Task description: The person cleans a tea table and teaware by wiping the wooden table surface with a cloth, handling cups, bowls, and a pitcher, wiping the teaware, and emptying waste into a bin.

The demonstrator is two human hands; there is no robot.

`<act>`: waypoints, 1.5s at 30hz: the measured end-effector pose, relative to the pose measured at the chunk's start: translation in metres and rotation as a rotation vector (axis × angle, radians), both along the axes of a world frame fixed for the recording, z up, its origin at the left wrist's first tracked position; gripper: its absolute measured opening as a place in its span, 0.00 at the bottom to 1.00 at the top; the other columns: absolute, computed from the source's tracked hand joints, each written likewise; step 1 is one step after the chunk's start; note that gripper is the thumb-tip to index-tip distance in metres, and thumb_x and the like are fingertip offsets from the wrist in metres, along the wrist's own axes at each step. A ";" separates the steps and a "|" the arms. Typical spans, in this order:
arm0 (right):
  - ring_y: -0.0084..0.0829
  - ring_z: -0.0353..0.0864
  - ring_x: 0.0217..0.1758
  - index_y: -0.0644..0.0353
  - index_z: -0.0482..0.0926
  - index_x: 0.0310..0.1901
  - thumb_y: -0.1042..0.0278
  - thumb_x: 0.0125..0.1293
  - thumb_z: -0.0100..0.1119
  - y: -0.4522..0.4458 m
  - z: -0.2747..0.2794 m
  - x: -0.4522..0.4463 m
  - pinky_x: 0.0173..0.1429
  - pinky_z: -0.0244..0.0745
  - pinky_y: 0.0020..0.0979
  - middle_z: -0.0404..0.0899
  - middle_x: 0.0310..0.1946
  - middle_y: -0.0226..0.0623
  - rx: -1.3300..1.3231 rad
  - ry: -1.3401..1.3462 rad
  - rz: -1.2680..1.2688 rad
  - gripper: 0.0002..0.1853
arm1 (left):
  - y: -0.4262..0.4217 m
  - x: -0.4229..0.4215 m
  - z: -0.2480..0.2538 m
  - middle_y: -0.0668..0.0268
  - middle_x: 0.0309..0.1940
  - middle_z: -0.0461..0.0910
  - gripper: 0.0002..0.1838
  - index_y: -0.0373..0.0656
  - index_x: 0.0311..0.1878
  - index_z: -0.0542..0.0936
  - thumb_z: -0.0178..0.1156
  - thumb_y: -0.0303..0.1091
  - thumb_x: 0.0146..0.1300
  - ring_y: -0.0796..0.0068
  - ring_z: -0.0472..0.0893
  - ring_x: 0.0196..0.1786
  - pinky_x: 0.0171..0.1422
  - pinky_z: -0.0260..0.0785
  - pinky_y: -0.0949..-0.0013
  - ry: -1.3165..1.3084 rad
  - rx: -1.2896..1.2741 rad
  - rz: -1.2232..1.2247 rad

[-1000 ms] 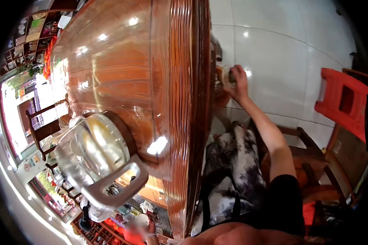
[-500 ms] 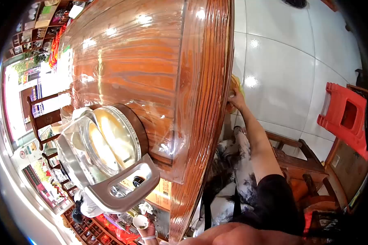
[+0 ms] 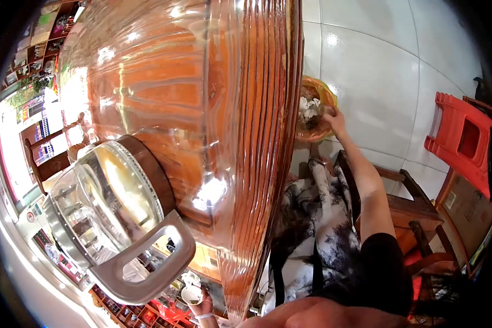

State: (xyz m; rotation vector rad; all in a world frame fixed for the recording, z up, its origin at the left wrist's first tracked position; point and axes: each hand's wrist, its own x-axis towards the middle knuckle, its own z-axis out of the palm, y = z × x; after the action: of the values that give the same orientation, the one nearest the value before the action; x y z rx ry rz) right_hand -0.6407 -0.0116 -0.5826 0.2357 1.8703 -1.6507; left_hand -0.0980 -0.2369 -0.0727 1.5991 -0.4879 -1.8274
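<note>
Separately, left hand (image 3: 204,304) curled round white cup (image 3: 191,296), right hand (image 3: 336,121) at orange basket (image 3: 315,134), grip unclear.

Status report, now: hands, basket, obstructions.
Left hand holding white cup. Right hand at rim of orange basket. Crumpled white scraps inside. Table edge hides part of basket.

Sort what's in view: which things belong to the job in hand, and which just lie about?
Seemingly in use:
left hand
white cup
right hand
orange basket

Lying about:
red stool
clear vessel with grey handle
</note>
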 end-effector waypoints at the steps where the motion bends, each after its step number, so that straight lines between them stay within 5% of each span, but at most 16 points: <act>1: 0.31 0.76 0.46 0.61 0.65 0.57 0.61 0.56 0.56 0.001 0.027 -0.007 0.50 0.72 0.33 0.75 0.44 0.36 -0.083 -0.083 -0.074 0.27 | -0.002 0.006 -0.002 0.56 0.39 0.78 0.19 0.41 0.49 0.72 0.48 0.44 0.61 0.62 0.76 0.35 0.29 0.68 0.67 -0.014 -0.009 0.080; 5: 0.38 0.76 0.48 0.58 0.62 0.59 0.53 0.62 0.43 0.023 0.108 -0.024 0.53 0.70 0.43 0.74 0.47 0.42 -0.459 -0.517 -0.093 0.27 | 0.005 -0.055 0.013 0.53 0.41 0.74 0.22 0.40 0.53 0.69 0.50 0.43 0.60 0.60 0.72 0.33 0.26 0.65 0.71 0.107 0.081 0.267; 6: 0.38 0.76 0.48 0.58 0.62 0.59 0.53 0.62 0.43 0.028 0.124 -0.028 0.53 0.70 0.43 0.74 0.47 0.42 -0.457 -0.500 -0.087 0.27 | 0.005 -0.044 0.014 0.53 0.43 0.73 0.22 0.41 0.53 0.70 0.51 0.42 0.59 0.60 0.72 0.34 0.26 0.65 0.71 0.215 0.054 0.105; 8: 0.41 0.75 0.50 0.57 0.61 0.60 0.52 0.60 0.44 0.041 0.170 -0.025 0.54 0.69 0.46 0.74 0.47 0.44 -0.591 -0.666 -0.145 0.28 | 0.007 -0.039 0.022 0.54 0.44 0.73 0.19 0.41 0.52 0.71 0.51 0.40 0.59 0.59 0.72 0.35 0.31 0.67 0.67 0.257 0.080 0.168; 10: 0.43 0.74 0.51 0.57 0.61 0.60 0.51 0.59 0.44 0.045 0.272 -0.023 0.55 0.68 0.45 0.74 0.47 0.46 -0.648 -0.671 -0.055 0.29 | 0.014 -0.080 0.038 0.55 0.45 0.74 0.17 0.40 0.50 0.72 0.51 0.37 0.59 0.58 0.73 0.39 0.38 0.68 0.65 0.273 0.144 0.361; 13: 0.45 0.73 0.52 0.58 0.60 0.60 0.51 0.57 0.47 0.024 0.427 -0.010 0.56 0.68 0.45 0.72 0.48 0.47 -0.845 -0.650 0.344 0.31 | 0.023 -0.122 0.051 0.54 0.48 0.74 0.17 0.37 0.51 0.72 0.49 0.31 0.58 0.62 0.73 0.47 0.46 0.67 0.63 0.508 0.152 0.278; 15: 0.45 0.75 0.49 0.61 0.59 0.58 0.63 0.58 0.48 -0.007 0.518 0.021 0.52 0.72 0.41 0.68 0.51 0.50 -0.998 -0.725 0.444 0.26 | 0.028 -0.148 0.064 0.54 0.52 0.72 0.19 0.37 0.53 0.70 0.46 0.30 0.58 0.59 0.70 0.53 0.55 0.65 0.58 0.578 0.150 0.259; 18: 0.42 0.76 0.49 0.60 0.59 0.57 0.67 0.57 0.50 -0.055 0.580 0.078 0.51 0.72 0.39 0.67 0.50 0.46 -0.671 -0.684 0.579 0.25 | 0.028 -0.178 0.096 0.52 0.56 0.68 0.20 0.35 0.56 0.68 0.43 0.30 0.60 0.53 0.67 0.58 0.63 0.59 0.53 0.914 0.306 0.239; 20: 0.42 0.75 0.49 0.59 0.57 0.57 0.65 0.57 0.54 -0.086 0.582 0.124 0.50 0.73 0.39 0.68 0.47 0.40 -0.570 -0.692 0.673 0.27 | 0.024 -0.178 0.110 0.53 0.54 0.70 0.20 0.36 0.54 0.69 0.42 0.39 0.64 0.54 0.67 0.58 0.63 0.59 0.52 0.816 0.158 0.057; 25: 0.28 0.70 0.49 0.60 0.60 0.57 0.62 0.59 0.55 -0.143 0.615 0.230 0.48 0.72 0.32 0.68 0.45 0.36 -0.501 -0.701 0.749 0.26 | 0.022 -0.138 0.119 0.55 0.56 0.69 0.20 0.41 0.56 0.69 0.40 0.41 0.65 0.59 0.66 0.61 0.62 0.59 0.57 0.458 -0.179 -0.046; 30: 0.26 0.71 0.44 0.62 0.62 0.56 0.59 0.61 0.51 -0.187 0.580 0.326 0.47 0.73 0.30 0.71 0.40 0.34 -0.424 -0.623 0.836 0.24 | 0.006 -0.079 0.106 0.57 0.53 0.72 0.23 0.37 0.54 0.69 0.37 0.45 0.69 0.63 0.71 0.56 0.61 0.61 0.60 0.561 -0.180 0.134; 32: 0.25 0.72 0.47 0.62 0.67 0.54 0.61 0.64 0.47 -0.200 0.556 0.361 0.47 0.72 0.34 0.72 0.46 0.36 -0.353 -0.460 0.874 0.20 | -0.001 -0.047 0.087 0.58 0.52 0.73 0.23 0.37 0.53 0.70 0.37 0.45 0.69 0.65 0.72 0.55 0.60 0.61 0.62 0.524 -0.152 0.213; 34: 0.24 0.74 0.44 0.66 0.71 0.50 0.61 0.65 0.46 -0.212 0.521 0.391 0.43 0.75 0.28 0.74 0.43 0.35 -0.219 -0.135 1.009 0.18 | -0.003 -0.013 0.053 0.61 0.52 0.73 0.23 0.42 0.54 0.69 0.37 0.48 0.68 0.64 0.73 0.50 0.55 0.65 0.53 0.424 -0.222 0.238; 38: 0.29 0.74 0.43 0.66 0.73 0.48 0.63 0.66 0.44 -0.233 0.500 0.429 0.44 0.73 0.30 0.76 0.43 0.38 -0.173 -0.214 1.184 0.17 | 0.003 0.036 0.059 0.65 0.52 0.73 0.21 0.48 0.54 0.70 0.38 0.49 0.68 0.69 0.71 0.53 0.55 0.62 0.55 0.432 -0.093 0.409; 40: 0.37 0.72 0.43 0.64 0.76 0.45 0.64 0.65 0.45 -0.246 0.502 0.444 0.49 0.68 0.33 0.77 0.42 0.42 -0.149 0.767 1.436 0.15 | 0.008 0.056 0.055 0.68 0.52 0.74 0.20 0.51 0.54 0.71 0.38 0.49 0.68 0.72 0.70 0.54 0.54 0.60 0.57 0.431 -0.037 0.453; 45: 0.42 0.73 0.44 0.61 0.78 0.44 0.61 0.63 0.47 -0.271 0.494 0.461 0.51 0.66 0.36 0.78 0.39 0.44 -0.058 0.788 1.475 0.15 | 0.020 0.080 0.030 0.78 0.52 0.74 0.17 0.61 0.53 0.71 0.39 0.50 0.66 0.83 0.70 0.50 0.48 0.56 0.68 0.406 0.073 0.483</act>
State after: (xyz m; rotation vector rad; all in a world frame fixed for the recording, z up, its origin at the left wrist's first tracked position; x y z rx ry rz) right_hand -0.1798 -0.2822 -0.0891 -1.6160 1.6050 -0.6768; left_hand -0.0178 -0.2165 -0.0424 1.2056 0.1407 -1.7328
